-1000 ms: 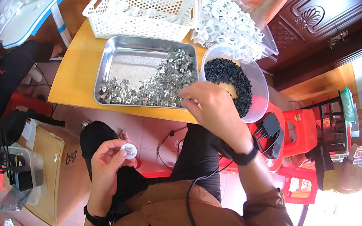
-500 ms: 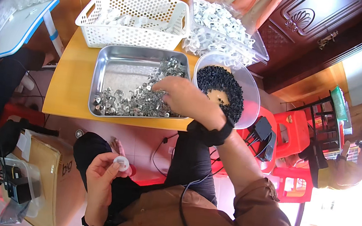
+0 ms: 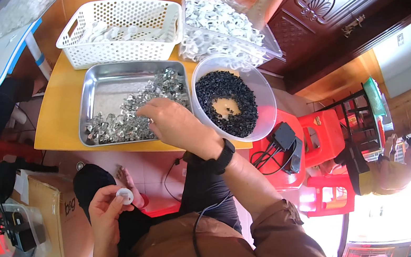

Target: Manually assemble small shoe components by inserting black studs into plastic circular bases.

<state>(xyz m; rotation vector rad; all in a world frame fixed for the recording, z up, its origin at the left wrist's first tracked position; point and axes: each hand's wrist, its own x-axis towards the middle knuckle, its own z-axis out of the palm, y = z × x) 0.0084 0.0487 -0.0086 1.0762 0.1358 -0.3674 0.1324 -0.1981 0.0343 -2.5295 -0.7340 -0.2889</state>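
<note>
Shift across the bench: since the first frame, the bare right hand (image 3: 179, 124) has swung from the right end of the rectangular silver metal tray (image 3: 109, 95) to mid-heap.
White perforated plastic basket: back left on the yellow wooden bench (image 3: 57, 106), loose white pieces (image 3: 105, 32) inside, leaving the near edge to the tray.
Bare left hand (image 3: 106, 215): down by the lap, thumb and fingers gripping a round white plastic cap (image 3: 125, 196), flat face up, probably to keep it visible and ready.
Silver tray: right at the near edge, presumably for easy reach; small shiny metal pieces (image 3: 122, 118) spread along its front and right.
Right hand: fingers curled down at that heap! Whether they've pinched a piece, I can't tell.
Clear rectangular plastic box (image 3: 269, 42): behind, heaped with white plastic rings (image 3: 222, 19).
Round translucent plastic tub (image 3: 267, 108): just beside the tray, small black pieces (image 3: 209, 86) inside, likely kept apart by kind.
</note>
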